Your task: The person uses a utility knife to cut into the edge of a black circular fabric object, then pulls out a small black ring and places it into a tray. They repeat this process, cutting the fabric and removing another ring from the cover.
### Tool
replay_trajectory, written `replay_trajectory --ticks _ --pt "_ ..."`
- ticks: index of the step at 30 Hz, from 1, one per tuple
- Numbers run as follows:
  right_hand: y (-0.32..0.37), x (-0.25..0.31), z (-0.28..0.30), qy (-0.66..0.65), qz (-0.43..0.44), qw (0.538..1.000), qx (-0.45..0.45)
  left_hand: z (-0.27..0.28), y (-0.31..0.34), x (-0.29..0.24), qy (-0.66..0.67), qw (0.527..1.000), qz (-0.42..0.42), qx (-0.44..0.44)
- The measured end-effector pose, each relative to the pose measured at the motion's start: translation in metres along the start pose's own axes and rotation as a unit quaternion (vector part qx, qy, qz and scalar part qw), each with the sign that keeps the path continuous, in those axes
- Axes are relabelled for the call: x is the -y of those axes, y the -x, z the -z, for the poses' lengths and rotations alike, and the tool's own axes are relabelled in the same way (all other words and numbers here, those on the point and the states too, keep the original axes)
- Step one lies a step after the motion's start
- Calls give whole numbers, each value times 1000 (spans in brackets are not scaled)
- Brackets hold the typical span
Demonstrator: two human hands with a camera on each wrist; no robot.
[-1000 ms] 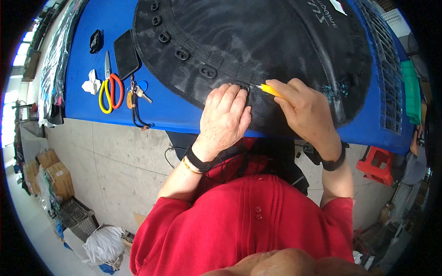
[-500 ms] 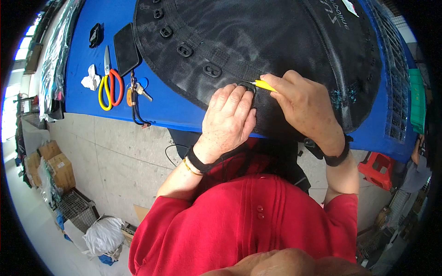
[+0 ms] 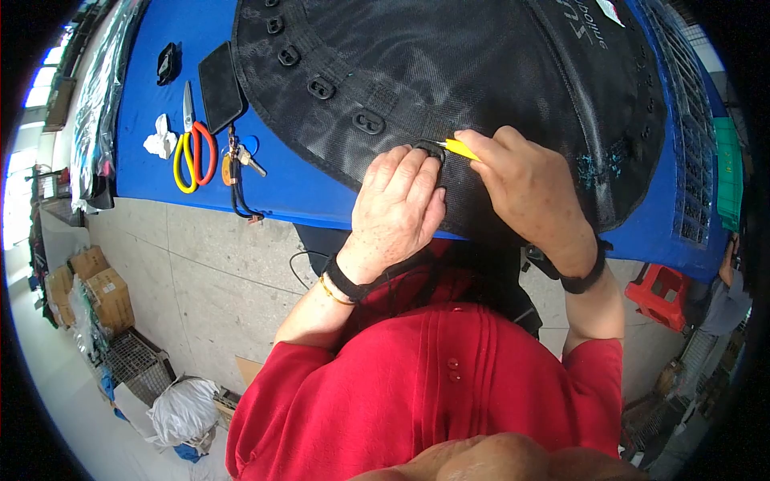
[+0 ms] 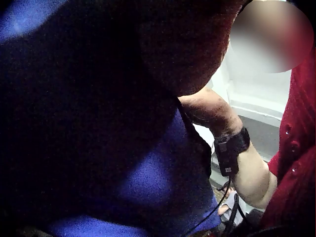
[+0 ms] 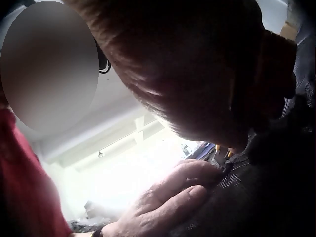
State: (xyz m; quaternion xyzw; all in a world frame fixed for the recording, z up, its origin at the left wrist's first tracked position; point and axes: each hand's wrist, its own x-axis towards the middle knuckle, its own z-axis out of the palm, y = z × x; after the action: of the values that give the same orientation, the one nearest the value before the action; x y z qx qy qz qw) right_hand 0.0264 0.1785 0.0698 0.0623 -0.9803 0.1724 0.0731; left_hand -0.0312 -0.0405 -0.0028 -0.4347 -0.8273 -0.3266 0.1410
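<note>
A black mesh trampoline mat [image 3: 457,88] lies over the blue table, with a row of black plastic buckles [image 3: 368,122] along its curved edge. My left hand [image 3: 397,196] presses on the mat near the table's front edge, fingertips right at a black buckle [image 3: 433,150] that they partly cover. My right hand [image 3: 533,192] grips a yellow-handled tool [image 3: 462,150] with a thin metal tip, which points left at that buckle. In the right wrist view the left hand [image 5: 168,200] reaches to the dark cloth beneath the right one. The left wrist view is mostly dark.
Scissors [image 3: 192,152], a phone-like black slab [image 3: 220,88], keys on a strap [image 3: 234,172], crumpled white paper [image 3: 161,138] and a small black item [image 3: 167,64] lie left of the mat. At right are a wire grid [image 3: 674,136], a green bin [image 3: 727,172] and a red stool [image 3: 659,294].
My right hand has brought the tool slightly left and up, closer to the left fingertips. The left hand stays on the mat's edge, with little change in the last half second.
</note>
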Motion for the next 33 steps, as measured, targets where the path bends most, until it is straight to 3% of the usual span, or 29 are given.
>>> replay_trajectory --ticks 33 --pt "26 15 14 66 -43 997 17 -1 1 2 10 1000 -11 -4"
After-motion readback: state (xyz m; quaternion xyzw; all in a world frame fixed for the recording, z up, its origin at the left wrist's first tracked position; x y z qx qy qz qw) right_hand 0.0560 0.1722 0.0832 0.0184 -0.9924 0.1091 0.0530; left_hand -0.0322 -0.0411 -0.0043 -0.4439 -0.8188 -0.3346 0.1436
